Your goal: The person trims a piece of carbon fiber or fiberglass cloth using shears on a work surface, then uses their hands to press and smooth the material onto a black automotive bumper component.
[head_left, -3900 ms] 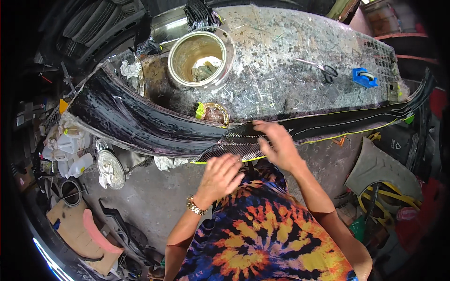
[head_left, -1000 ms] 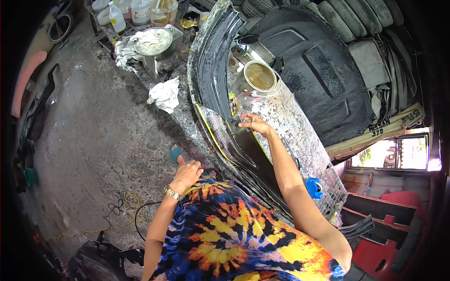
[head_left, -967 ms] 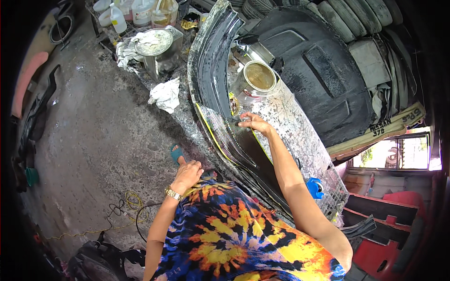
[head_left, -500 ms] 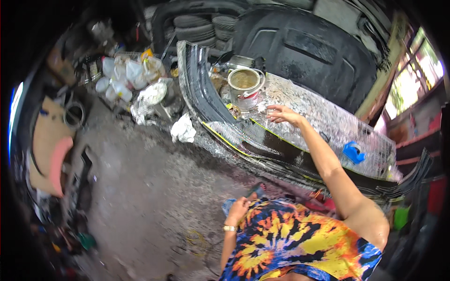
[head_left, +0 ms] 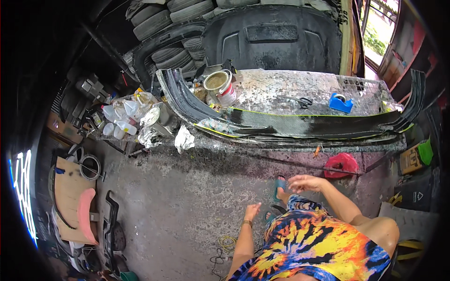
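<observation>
My right hand (head_left: 304, 183) hangs in front of my body, over the floor short of the bench. Its fingers are loosely bent and apart, with nothing in them. Lower and to the left, my left hand (head_left: 252, 212), with a watch at the wrist, hangs beside my leg; its fingers are mostly turned from view. Neither hand touches the long curved carbon-fibre car part (head_left: 300, 125) along the bench's front edge. Behind that part are an open can (head_left: 217, 81) tilted over a red and white tin (head_left: 228, 95), scissors (head_left: 304, 101) and a blue tape dispenser (head_left: 341, 103).
The stained bench (head_left: 267, 84) spans the far side. White crumpled cloth (head_left: 184, 139) and plastic jugs (head_left: 132, 108) lie at its left. A red plastic bag (head_left: 341, 166) sits under it. Stacked tyres and a black car bonnet (head_left: 272, 42) stand behind. A cable (head_left: 228, 242) lies on the floor.
My right hand has drawn back from above the bench to near my body. My left hand has come away from my clothing. The view has turned and moved back from the bench.
</observation>
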Demonstrator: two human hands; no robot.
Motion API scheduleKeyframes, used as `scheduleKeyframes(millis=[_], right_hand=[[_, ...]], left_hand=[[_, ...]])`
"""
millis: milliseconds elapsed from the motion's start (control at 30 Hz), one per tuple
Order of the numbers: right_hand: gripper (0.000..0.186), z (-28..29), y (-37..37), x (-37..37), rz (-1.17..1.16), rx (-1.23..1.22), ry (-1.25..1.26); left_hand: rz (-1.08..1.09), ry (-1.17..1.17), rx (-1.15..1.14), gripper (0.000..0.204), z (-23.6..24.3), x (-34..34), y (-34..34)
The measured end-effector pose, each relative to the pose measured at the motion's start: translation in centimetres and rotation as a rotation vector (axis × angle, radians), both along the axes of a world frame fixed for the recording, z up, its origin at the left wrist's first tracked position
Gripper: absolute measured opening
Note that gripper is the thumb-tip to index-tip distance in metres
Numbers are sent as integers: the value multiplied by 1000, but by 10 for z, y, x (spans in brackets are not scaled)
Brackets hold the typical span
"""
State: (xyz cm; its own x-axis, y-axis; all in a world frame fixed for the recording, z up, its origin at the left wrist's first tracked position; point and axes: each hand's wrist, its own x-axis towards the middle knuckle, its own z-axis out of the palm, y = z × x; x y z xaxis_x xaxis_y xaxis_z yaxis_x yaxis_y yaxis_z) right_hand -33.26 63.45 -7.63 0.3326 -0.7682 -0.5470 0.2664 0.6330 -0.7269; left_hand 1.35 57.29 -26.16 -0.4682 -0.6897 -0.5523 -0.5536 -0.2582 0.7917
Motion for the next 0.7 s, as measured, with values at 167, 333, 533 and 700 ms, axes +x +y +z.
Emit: scheduleKeyframes(millis=[167,333,533,700], right_hand=[[48,-100,92,-21,117,80,479],[17,-193,185,-107,46,349,574],[16,-244,268,-201,-282,273,697],[15,-171,339,-259,-696,312,501]], left_hand=[[263,-150,314,42,-52,52,104],[426,-244,584,23,-52,73,170],[60,-300,363,22,-2,-41,151],[-222,-212,127,21,75,-171,158]])
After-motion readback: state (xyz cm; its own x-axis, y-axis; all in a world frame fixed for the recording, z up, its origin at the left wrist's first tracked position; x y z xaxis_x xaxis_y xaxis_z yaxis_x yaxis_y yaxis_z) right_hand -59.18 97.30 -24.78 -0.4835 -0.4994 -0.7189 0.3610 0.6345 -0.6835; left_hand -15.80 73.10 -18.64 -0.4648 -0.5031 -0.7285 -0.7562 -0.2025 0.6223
